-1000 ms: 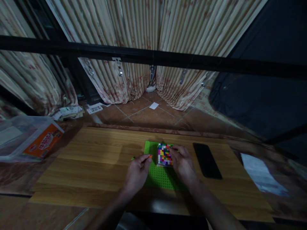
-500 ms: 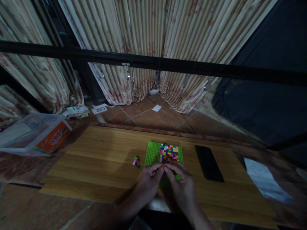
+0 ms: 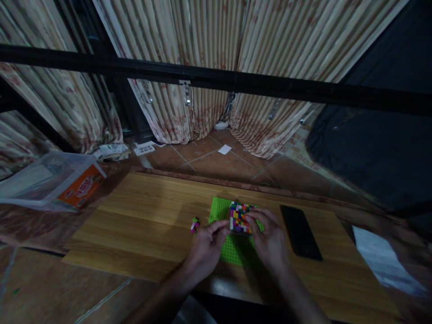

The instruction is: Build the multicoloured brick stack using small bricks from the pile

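Observation:
A green baseplate (image 3: 219,210) lies on the wooden board (image 3: 141,216). A block of many-coloured small bricks (image 3: 239,215) stands on the baseplate's far right part. My right hand (image 3: 268,236) rests on the block's right side, fingers curled over its top. My left hand (image 3: 209,245) sits on the baseplate just left of the block, thumb and fingers pinched together; what they hold is too small to make out. A few loose bricks (image 3: 194,224) lie on the board left of the baseplate.
A black phone (image 3: 300,231) lies right of the baseplate. A clear plastic box with an orange label (image 3: 50,182) sits at the far left. White paper (image 3: 381,258) lies at the right. A black bar (image 3: 216,83) crosses in front of the curtains.
My hands were pinched together at the baseplate's near edge; the right hand has moved up onto the brick block and the left now sits beside it.

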The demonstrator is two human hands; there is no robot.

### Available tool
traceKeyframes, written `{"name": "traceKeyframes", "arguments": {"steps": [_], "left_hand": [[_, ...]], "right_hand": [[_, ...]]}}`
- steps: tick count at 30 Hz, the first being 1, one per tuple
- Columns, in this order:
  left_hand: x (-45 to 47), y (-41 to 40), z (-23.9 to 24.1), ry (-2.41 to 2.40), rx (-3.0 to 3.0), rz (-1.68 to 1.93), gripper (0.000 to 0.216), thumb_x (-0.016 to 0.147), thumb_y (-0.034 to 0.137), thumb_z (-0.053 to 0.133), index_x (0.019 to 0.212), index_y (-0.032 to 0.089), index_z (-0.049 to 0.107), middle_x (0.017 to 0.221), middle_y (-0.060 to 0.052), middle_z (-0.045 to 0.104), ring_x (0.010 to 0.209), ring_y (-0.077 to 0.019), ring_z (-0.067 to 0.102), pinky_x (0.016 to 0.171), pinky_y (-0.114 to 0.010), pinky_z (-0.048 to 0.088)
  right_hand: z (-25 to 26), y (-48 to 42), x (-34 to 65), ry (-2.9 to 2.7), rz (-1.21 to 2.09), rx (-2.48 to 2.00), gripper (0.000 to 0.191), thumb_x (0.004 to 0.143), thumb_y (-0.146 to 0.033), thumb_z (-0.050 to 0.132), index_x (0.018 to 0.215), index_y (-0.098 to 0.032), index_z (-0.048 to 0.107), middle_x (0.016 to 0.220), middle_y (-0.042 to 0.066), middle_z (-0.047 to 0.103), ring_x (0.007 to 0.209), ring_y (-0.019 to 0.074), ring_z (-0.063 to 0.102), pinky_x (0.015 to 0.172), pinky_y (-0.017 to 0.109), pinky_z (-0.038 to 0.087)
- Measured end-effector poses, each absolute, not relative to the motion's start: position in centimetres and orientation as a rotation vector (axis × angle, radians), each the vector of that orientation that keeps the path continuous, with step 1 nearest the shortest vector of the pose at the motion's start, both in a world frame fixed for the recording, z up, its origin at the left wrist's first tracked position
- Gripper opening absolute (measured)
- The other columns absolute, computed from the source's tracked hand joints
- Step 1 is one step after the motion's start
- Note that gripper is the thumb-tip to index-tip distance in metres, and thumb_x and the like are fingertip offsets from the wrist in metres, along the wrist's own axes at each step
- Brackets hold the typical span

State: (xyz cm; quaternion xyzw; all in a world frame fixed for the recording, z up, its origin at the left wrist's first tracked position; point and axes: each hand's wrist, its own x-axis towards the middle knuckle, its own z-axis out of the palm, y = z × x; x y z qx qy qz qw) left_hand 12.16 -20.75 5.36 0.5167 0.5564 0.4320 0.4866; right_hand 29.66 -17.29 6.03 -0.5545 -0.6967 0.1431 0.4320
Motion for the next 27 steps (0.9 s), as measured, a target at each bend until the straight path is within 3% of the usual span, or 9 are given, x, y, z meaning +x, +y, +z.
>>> {"name": "traceKeyframes", "arguments": {"steps": [6, 12, 19, 27], "left_hand": [[7.6, -20.1, 4.1, 1.558, 1.316, 1.120, 0.029, 0.088, 0.036, 0.055, 0.104, 0.019, 0.072, 0.100, -0.006, 0.076, 0.089, -0.0202, 0.071, 0.079, -0.031, 0.056], [4.5, -19.8, 2.7, 1.723, 1.308, 1.074, 0.031, 0.085, 0.038, 0.057, 0.106, 0.019, 0.070, 0.094, -0.005, 0.077, 0.087, -0.0211, 0.073, 0.081, -0.032, 0.058], [3.5, -19.6, 2.2, 1.802, 1.407, 1.044, 0.030, 0.088, 0.039, 0.054, 0.105, 0.022, 0.071, 0.103, -0.005, 0.077, 0.094, -0.0206, 0.072, 0.086, -0.032, 0.056], [3.4, -19.4, 2.8, 1.808, 1.660, 0.874, 0.026, 0.091, 0.021, 0.047, 0.100, 0.023, 0.071, 0.100, -0.006, 0.073, 0.092, -0.0171, 0.069, 0.086, -0.028, 0.052]], "right_hand": [[5.7, -14.2, 31.1, -1.966, 0.047, -1.371, 0.039, 0.100, -0.039, 0.043, 0.087, -0.020, 0.076, 0.099, 0.009, 0.067, 0.094, 0.0253, 0.059, 0.087, 0.042, 0.050], [4.7, -13.9, 31.4, -2.024, 0.015, -1.362, 0.037, 0.100, -0.037, 0.044, 0.087, -0.024, 0.076, 0.101, 0.007, 0.066, 0.095, 0.0250, 0.058, 0.087, 0.042, 0.050], [4.2, -13.9, 31.6, -1.972, 0.025, -1.370, 0.032, 0.098, -0.040, 0.049, 0.087, -0.024, 0.076, 0.106, 0.008, 0.065, 0.099, 0.0255, 0.059, 0.090, 0.045, 0.050], [3.6, -14.7, 32.0, -2.143, -0.189, -1.342, 0.030, 0.098, -0.025, 0.045, 0.103, -0.021, 0.075, 0.106, 0.011, 0.066, 0.094, 0.0274, 0.058, 0.085, 0.045, 0.051]]}}
